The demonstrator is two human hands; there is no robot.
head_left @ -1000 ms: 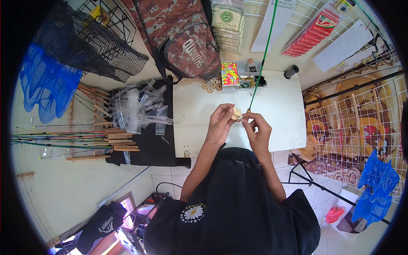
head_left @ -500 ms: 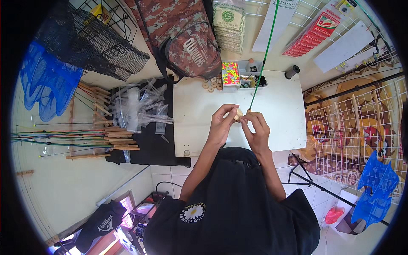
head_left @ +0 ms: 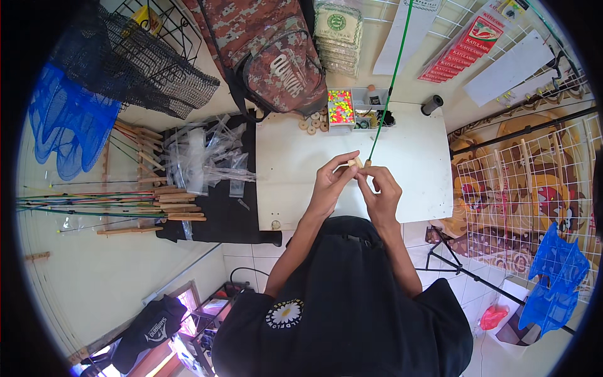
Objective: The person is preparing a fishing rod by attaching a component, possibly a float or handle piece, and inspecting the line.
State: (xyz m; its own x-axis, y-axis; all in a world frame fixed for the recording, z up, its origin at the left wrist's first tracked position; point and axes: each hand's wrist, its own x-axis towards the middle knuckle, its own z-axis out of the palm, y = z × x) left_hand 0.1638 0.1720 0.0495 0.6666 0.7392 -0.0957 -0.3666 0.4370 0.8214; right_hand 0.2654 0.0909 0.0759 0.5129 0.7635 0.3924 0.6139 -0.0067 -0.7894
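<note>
Pinched a small pale wooden piece in the left hand, above the white tabletop. Closed the right hand fingertips on the thin green rod at its butt, steadying both for fitting.

The single head-worn fisheye camera is looking straight down, close above the white tabletop, edges bending outward.

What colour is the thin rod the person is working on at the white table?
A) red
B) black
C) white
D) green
D: the thin rod running up from between the hands, left hand and right hand, is bright green.
</note>
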